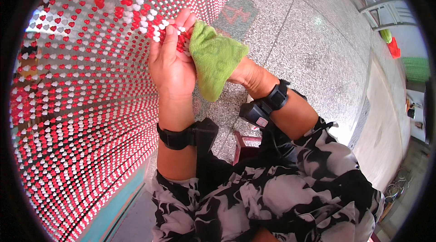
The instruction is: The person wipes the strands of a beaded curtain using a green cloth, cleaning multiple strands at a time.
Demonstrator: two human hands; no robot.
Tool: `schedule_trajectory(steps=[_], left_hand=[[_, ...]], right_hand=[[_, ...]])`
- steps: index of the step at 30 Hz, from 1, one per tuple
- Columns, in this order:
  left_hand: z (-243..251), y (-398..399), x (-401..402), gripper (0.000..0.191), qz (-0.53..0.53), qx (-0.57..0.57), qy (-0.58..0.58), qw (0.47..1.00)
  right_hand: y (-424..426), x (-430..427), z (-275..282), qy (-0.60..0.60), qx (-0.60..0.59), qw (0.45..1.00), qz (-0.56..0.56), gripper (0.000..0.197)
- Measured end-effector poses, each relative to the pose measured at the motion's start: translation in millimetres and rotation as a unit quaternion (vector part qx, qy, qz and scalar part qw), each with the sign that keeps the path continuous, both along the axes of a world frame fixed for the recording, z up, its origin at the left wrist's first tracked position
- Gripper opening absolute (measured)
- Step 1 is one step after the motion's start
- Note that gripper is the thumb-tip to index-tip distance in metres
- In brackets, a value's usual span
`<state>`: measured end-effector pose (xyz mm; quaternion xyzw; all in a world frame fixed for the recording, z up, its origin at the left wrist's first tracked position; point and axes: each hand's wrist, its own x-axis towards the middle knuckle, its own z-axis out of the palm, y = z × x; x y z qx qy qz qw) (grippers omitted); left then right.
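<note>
A bunch of red and white bead strands (182, 42) lies across the palm of my left hand (173, 68), with the thumb closed over it. The beads look like small hearts, and the strands belong to a hanging bead curtain (109, 82) on the left. A green terry cloth (216, 58) is in my right hand (239, 71), pressed up beside the gathered beads. It covers the right fingers, so their exact grip is hidden. Both forearms wear black strapped devices, one on the left wrist (178, 136) and one on the right wrist (272, 100).
Speckled terrazzo floor (306, 48) spreads to the right, with a dark inlaid patch (238, 15) bearing a red marking. A dark red stool or chair (245, 145) stands below my arms. Along the far right are a metal ladder-like frame (383, 5) and a red object (394, 48).
</note>
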<state>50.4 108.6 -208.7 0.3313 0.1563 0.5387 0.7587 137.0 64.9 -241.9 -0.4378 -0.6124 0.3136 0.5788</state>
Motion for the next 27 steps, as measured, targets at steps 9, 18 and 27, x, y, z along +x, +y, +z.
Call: schedule_trajectory(steps=[9, 18, 27], left_hand=[[-2, 0, 4, 0.018, 0.081, -0.025, 0.101, 0.991], [0, 2, 12, 0.018, 0.09, 0.006, 0.077, 0.993], [0, 3, 11, 0.018, 0.106, 0.032, 0.057, 0.992]], right_hand=[[16, -2, 16, -0.318, -0.02, 0.941, -0.116, 0.037], [11, -5, 27, -0.387, 0.027, 0.908, -0.156, 0.037], [16, -10, 18, -0.365, -0.034, 0.917, -0.155, 0.029]])
